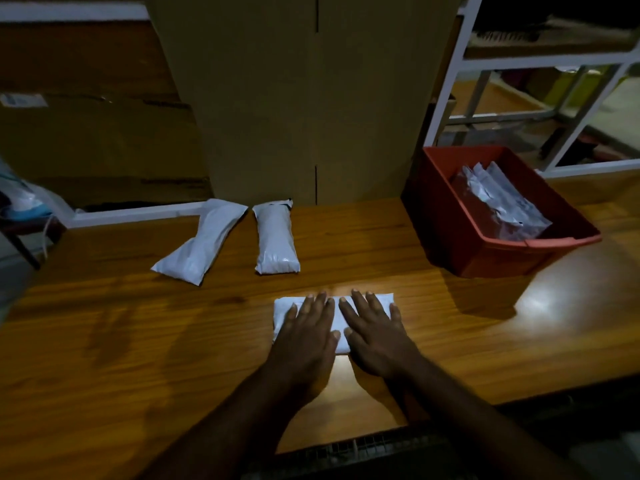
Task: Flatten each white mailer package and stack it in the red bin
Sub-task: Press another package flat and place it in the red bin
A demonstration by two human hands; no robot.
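The left hand (pixel 304 336) and right hand (pixel 375 337) are pressing flat on a near mailer (pixel 284 308) on the desk (pixel 138 341), each grip spread open, clasping nothing. A left mailer (pixel 204 242) and a middle mailer (pixel 276 242) are lying farther off. The bin (pixel 485 258) at far right is holding others (pixel 502 202).

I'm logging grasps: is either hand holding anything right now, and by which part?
Nothing is gripped. Both the left hand and right hand lie flat, fingers straight, pressing the top of the white plastic mailer package on the wooden table.
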